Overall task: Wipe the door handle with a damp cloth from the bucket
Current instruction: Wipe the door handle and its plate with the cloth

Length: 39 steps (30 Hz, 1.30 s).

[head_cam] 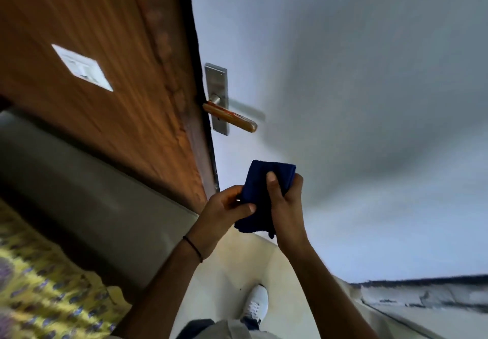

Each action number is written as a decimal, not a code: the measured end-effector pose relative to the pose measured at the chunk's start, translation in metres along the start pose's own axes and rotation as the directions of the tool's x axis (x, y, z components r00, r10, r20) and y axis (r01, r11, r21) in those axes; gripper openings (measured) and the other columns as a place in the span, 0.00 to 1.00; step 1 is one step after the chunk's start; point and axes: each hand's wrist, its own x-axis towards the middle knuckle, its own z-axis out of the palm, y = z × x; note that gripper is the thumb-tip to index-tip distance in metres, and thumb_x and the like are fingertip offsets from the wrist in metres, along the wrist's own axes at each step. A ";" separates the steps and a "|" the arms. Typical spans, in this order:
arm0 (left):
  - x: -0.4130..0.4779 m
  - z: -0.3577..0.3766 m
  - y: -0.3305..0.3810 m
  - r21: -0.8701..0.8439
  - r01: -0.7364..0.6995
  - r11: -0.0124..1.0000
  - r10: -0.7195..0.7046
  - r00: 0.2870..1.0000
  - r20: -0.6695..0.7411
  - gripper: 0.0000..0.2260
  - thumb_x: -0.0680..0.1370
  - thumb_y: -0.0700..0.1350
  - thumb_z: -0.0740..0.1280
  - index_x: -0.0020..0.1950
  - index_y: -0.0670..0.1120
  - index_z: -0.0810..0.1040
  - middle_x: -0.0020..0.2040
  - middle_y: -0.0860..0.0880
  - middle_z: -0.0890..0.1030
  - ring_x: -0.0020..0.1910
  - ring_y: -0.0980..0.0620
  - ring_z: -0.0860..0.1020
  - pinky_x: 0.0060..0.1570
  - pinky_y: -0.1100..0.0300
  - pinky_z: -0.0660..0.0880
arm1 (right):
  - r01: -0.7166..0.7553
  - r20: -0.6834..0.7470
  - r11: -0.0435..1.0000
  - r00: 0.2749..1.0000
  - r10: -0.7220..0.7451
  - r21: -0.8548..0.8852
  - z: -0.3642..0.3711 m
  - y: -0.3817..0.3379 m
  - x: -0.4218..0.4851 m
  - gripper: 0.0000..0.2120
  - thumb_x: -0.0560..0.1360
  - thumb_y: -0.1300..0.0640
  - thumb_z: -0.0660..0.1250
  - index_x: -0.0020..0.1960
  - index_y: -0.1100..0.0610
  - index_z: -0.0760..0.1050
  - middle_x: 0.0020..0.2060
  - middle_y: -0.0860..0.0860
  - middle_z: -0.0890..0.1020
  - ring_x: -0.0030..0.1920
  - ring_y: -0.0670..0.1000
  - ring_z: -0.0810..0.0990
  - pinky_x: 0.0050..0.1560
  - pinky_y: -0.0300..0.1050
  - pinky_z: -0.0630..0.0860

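Cloth (260, 196), dark blue and folded, pinched by left hand (224, 208) and right hand (286, 201) below wooden-gripped door handle (231, 117).

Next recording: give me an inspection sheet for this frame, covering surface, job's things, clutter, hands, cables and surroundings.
Surface: white door, bare around the handle.
Job's things: door handle with wooden lever on a metal plate, untouched; dark blue cloth folded, below the handle; bucket not in view.
Clutter: nothing seen.
Hands: left hand and right hand both grip the cloth.
Cables: nothing seen.
Surroundings: wooden frame with a white switch plate, patterned yellow fabric, white shoe on a pale floor.
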 end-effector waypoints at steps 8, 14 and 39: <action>0.022 -0.018 0.008 0.131 0.007 0.991 0.012 0.989 -0.147 0.19 0.80 0.39 0.66 0.69 0.53 0.75 0.59 0.53 0.83 0.59 0.50 0.81 0.61 0.49 0.79 | 0.199 -0.249 0.929 0.926 -0.283 -0.313 0.023 0.005 0.009 0.25 0.79 0.49 0.64 0.72 0.49 0.59 0.69 0.46 0.64 0.66 0.45 0.68 0.61 0.26 0.65; 0.032 -0.028 0.033 0.275 -0.096 0.957 0.082 0.995 0.060 0.20 0.80 0.40 0.65 0.70 0.56 0.74 0.62 0.56 0.81 0.61 0.55 0.80 0.63 0.56 0.77 | -0.066 0.011 0.981 0.998 0.065 0.183 0.057 0.003 -0.003 0.21 0.81 0.38 0.54 0.74 0.33 0.59 0.67 0.33 0.73 0.66 0.44 0.76 0.62 0.46 0.76; 0.113 -0.141 0.074 0.742 -0.237 0.626 0.671 0.649 -0.359 0.38 0.80 0.52 0.65 0.80 0.43 0.44 0.82 0.43 0.45 0.81 0.42 0.46 0.73 0.38 0.62 | 0.467 0.283 0.203 0.770 -0.571 -0.861 0.071 -0.060 0.081 0.33 0.70 0.76 0.64 0.74 0.59 0.68 0.72 0.57 0.73 0.74 0.60 0.67 0.70 0.60 0.69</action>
